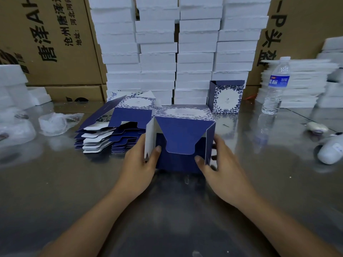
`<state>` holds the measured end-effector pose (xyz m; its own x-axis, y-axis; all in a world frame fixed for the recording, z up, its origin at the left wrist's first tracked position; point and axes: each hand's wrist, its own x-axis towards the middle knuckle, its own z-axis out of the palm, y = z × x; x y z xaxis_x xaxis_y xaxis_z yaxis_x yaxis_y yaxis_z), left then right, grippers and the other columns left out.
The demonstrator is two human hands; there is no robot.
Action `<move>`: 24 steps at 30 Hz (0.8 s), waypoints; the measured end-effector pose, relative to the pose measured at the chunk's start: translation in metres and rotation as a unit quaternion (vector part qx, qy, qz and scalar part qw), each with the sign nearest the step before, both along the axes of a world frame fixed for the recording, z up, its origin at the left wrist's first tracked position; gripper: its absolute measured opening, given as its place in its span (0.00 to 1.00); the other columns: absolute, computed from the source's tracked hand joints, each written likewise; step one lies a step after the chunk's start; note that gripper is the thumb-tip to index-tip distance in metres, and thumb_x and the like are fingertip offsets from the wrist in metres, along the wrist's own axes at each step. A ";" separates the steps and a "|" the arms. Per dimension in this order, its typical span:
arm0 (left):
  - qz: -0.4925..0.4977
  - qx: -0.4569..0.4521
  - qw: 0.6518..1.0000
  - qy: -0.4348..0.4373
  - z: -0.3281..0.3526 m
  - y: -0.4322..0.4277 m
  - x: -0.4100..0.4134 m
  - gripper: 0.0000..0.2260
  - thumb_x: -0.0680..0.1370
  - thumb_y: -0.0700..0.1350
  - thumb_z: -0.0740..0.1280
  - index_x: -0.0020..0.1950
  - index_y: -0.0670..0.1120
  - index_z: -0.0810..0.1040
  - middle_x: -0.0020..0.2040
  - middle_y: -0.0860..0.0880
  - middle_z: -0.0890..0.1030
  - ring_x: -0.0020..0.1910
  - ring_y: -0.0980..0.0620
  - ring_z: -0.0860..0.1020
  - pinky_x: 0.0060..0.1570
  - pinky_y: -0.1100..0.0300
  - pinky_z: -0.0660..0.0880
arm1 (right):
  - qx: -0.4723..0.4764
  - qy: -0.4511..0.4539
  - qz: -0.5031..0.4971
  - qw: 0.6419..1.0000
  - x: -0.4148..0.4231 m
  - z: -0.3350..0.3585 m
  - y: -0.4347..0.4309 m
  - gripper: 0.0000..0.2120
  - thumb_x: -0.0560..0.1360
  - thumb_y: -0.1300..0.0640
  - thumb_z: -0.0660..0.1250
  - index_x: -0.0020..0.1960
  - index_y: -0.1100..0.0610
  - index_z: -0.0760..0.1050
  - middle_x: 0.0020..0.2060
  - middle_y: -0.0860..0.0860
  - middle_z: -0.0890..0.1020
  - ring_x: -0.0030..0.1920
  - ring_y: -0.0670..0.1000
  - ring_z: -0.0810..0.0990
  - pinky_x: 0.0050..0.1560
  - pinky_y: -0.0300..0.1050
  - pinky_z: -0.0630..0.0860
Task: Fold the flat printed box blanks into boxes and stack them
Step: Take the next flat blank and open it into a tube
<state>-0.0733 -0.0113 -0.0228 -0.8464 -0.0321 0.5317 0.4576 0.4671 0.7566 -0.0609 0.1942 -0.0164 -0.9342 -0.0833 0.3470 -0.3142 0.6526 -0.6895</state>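
Shiny metal table [74,182] before stacked white foam [157,52], hands [138,164] [225,169] clasped round a half-folded blue box [178,134].

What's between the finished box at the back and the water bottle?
Head view: bare table between the finished box and the water bottle, plus a small orange scrap at the back.

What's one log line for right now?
step: folding box flaps | left hand: grips box | right hand: grips box | second box: upright behind | blanks: piled left
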 end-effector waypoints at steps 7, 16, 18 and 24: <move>-0.022 0.090 0.996 -0.015 0.006 0.007 0.003 0.08 0.79 0.44 0.64 0.55 0.56 0.73 0.48 0.58 0.80 0.45 0.67 0.78 0.40 0.73 0.73 | 0.176 -0.035 -0.157 0.971 0.003 0.007 -0.002 0.34 0.71 0.32 0.41 0.26 0.53 0.73 0.46 0.48 0.81 0.71 0.53 0.63 0.68 0.57 0.57; -0.073 0.119 0.989 -0.041 0.010 0.014 0.010 0.20 0.67 0.62 0.64 0.57 0.61 0.68 0.53 0.63 0.79 0.51 0.69 0.76 0.46 0.76 0.70 | -0.336 -0.199 -0.079 0.917 0.002 0.018 -0.005 0.22 0.77 0.43 0.61 0.33 0.58 0.68 0.16 0.49 0.68 0.18 0.48 0.69 0.29 0.41 0.71; -0.064 0.113 0.990 -0.051 0.009 0.014 0.009 0.24 0.66 0.63 0.64 0.59 0.59 0.68 0.54 0.60 0.77 0.50 0.68 0.76 0.47 0.74 0.71 | -0.368 -0.224 -0.066 0.900 0.004 0.018 -0.008 0.22 0.77 0.42 0.61 0.33 0.57 0.67 0.16 0.49 0.65 0.18 0.48 0.66 0.27 0.40 0.70; -0.073 0.117 0.971 -0.194 0.009 0.015 0.007 0.30 0.60 0.70 0.64 0.51 0.48 0.72 0.44 0.51 0.79 0.40 0.55 0.81 0.48 0.57 0.77 | -0.387 -0.166 -0.046 0.906 0.005 0.021 -0.011 0.24 0.80 0.48 0.59 0.26 0.54 0.62 0.15 0.49 0.62 0.17 0.48 0.65 0.32 0.44 0.66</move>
<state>-0.0665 0.0035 -0.0141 -0.9861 0.0210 0.1648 0.1655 0.2138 0.9628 -0.0558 0.1828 0.0043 -0.9882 0.1494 -0.0334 0.0256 -0.0538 -0.9982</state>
